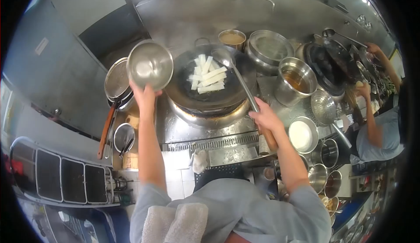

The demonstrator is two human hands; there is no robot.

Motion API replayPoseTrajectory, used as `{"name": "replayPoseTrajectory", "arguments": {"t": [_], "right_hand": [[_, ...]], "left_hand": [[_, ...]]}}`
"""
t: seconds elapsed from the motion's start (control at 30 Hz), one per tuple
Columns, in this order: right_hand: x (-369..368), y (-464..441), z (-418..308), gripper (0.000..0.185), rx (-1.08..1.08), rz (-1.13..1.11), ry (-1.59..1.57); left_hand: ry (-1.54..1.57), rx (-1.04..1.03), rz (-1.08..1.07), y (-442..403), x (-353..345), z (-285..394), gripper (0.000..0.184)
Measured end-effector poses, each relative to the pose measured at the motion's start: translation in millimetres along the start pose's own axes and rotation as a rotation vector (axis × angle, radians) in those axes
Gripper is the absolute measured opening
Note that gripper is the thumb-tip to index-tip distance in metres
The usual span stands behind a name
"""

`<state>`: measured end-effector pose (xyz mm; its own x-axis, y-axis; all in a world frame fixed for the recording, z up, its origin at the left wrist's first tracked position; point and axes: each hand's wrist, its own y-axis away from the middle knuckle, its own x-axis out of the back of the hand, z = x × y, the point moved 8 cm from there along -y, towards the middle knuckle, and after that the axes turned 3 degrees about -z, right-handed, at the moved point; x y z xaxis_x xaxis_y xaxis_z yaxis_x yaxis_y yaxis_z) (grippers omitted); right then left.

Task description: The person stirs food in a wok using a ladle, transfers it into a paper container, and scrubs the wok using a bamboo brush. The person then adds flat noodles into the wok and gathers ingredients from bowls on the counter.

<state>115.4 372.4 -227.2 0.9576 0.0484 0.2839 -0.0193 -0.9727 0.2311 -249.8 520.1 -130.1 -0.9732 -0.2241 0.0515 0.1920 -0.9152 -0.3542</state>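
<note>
My left hand (146, 97) grips the lower rim of a shiny metal bowl (151, 63), held tilted left of the wok, its inside facing me; it looks empty. In the dark wok (180, 89) lies a heap of white, flat-cut strips (211, 76) whose food I cannot identify. My right hand (267, 116) is closed around the handle of a long metal ladle (243, 80). The ladle's round head is over the wok's far right side, beside the strips; whether it touches the wok I cannot tell.
Left of the stove, a wooden-handled strainer (116, 79) rests on a pot. Behind and right stand a pot of brownish liquid (232, 38), a wide pot (270, 46), a deep pot of amber liquid (297, 79), a white-filled bowl (302, 136) and a perforated skimmer (323, 106). A co-worker (378, 131) works at another wok.
</note>
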Motion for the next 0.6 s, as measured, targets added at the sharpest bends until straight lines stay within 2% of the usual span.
{"name": "replayPoseTrajectory", "arguments": {"t": [0.03,0.07,0.1,0.13,0.17,0.27,0.3,0.33,0.4,0.43,0.53,0.6], "right_hand": [[-5,-12,2,0.057,-0.006,-0.008,0.023],[-11,-20,12,0.056,-0.008,-0.087,-0.150],[-12,-27,25,0.054,-0.009,-0.161,-0.322],[-13,-29,32,0.053,-0.008,-0.235,-0.491],[-9,-24,28,0.049,0.032,-0.248,-0.514],[-14,-14,1,0.047,0.082,0.026,-0.117],[-15,-16,-3,0.039,0.068,0.113,-0.034],[-21,-18,-7,0.037,0.055,0.074,-0.121],[-23,-16,-9,0.033,0.028,0.002,-0.286],[-22,-22,4,0.025,-0.007,-0.121,-0.434],[-34,-14,1,0.019,-0.097,-0.184,-0.750],[-47,-30,-2,0.035,-0.043,-0.055,-0.348]], "left_hand": [[0.203,0.139,-0.012,21,16,-23,0.058],[0.308,0.141,-0.068,39,35,-50,0.056],[0.294,0.230,0.027,70,53,-56,0.055],[0.349,0.362,0.036,99,67,-66,0.053],[0.361,0.374,0.070,123,86,-85,0.050],[0.286,0.613,0.033,192,135,-155,0.044],[0.306,0.620,0.088,206,145,-157,0.036],[0.334,0.619,0.136,214,145,-157,0.029],[0.265,0.676,0.009,219,146,-156,0.025],[0.141,0.561,-0.096,215,142,-147,0.019],[0.380,0.760,-0.121,218,142,-189,0.022],[0.390,0.806,-0.196,212,129,-197,0.021]]}}
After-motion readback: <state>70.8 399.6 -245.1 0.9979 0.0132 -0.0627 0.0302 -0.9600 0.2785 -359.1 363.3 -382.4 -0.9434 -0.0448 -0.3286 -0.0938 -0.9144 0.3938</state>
